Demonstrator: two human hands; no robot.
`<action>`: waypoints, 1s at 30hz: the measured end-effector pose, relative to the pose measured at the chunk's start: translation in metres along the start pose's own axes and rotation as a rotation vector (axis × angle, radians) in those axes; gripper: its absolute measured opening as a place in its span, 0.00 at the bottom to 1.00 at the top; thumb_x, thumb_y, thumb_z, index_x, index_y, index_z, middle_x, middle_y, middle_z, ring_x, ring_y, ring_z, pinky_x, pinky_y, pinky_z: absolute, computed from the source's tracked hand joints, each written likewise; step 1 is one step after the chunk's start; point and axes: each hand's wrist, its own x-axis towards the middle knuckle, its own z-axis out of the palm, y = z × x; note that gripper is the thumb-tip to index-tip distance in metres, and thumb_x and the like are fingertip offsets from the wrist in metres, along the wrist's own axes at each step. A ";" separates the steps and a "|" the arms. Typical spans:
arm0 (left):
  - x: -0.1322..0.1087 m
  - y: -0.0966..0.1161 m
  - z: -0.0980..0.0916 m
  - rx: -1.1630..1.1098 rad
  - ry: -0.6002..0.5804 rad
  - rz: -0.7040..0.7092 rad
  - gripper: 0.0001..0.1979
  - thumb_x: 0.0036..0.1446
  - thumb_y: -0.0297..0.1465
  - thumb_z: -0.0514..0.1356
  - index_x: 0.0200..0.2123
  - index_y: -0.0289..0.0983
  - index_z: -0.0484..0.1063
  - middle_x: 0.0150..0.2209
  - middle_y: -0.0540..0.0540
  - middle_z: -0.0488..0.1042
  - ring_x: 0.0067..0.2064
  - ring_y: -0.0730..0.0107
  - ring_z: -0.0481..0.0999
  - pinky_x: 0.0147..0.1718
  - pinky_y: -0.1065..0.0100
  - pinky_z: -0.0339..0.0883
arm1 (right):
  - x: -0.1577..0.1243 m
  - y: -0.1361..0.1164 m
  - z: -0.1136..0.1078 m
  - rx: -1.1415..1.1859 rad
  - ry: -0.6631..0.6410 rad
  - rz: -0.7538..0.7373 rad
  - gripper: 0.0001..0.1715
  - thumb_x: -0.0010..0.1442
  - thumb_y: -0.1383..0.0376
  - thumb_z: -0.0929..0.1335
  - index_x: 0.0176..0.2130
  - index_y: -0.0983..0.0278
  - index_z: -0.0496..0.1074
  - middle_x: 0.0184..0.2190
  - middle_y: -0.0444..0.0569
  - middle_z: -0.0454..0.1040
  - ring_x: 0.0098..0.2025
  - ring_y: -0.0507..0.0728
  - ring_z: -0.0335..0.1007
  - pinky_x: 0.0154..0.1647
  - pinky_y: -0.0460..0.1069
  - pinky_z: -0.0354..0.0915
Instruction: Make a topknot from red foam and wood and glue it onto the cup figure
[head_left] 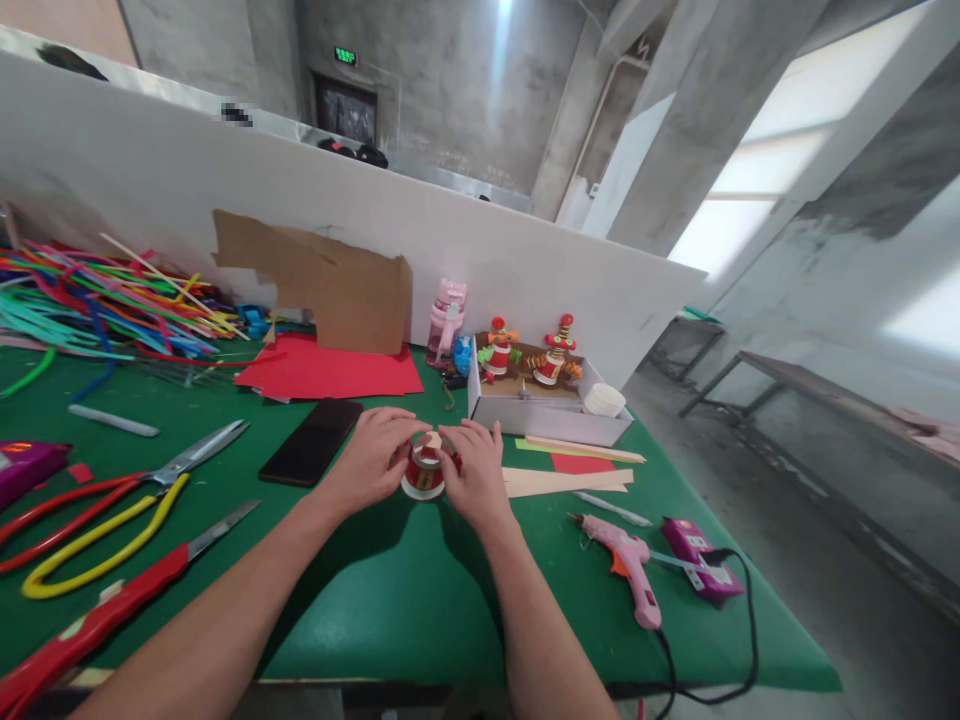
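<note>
Between my hands a small red paper cup stands upside down on the green table, its white rim downward. My left hand curls round its left side. On the other side my right hand closes in with thumb and fingers bent against the cup. A pale wood-coloured piece shows at the cup's top, partly hidden by fingers. Left of my hands lies a black phone, and a pink glue gun rests to the right.
Scissors and a red-handled knife lie left. Behind are red paper sheets, a pink bottle and a white box with two cup figures. Wooden strips lie right; a purple power strip has a trailing black cord.
</note>
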 end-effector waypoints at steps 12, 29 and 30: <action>0.000 0.007 -0.005 -0.121 0.009 -0.026 0.19 0.55 0.25 0.51 0.48 0.39 0.74 0.48 0.42 0.77 0.53 0.57 0.73 0.55 0.53 0.63 | 0.004 -0.008 -0.001 -0.019 -0.069 0.011 0.29 0.61 0.63 0.67 0.61 0.63 0.65 0.59 0.56 0.71 0.63 0.64 0.60 0.69 0.72 0.37; -0.001 0.005 0.008 -0.067 -0.170 -0.222 0.42 0.55 0.38 0.60 0.70 0.42 0.46 0.53 0.40 0.76 0.59 0.52 0.70 0.64 0.41 0.45 | 0.006 -0.019 -0.006 -0.085 -0.133 -0.028 0.19 0.64 0.69 0.64 0.53 0.57 0.70 0.53 0.49 0.74 0.62 0.63 0.59 0.68 0.74 0.33; -0.001 0.005 0.009 -0.061 -0.164 -0.221 0.42 0.56 0.38 0.60 0.70 0.42 0.46 0.54 0.40 0.75 0.59 0.52 0.70 0.64 0.42 0.45 | 0.006 -0.019 -0.007 -0.082 -0.133 -0.027 0.19 0.64 0.69 0.64 0.54 0.57 0.70 0.53 0.50 0.74 0.61 0.63 0.60 0.68 0.74 0.33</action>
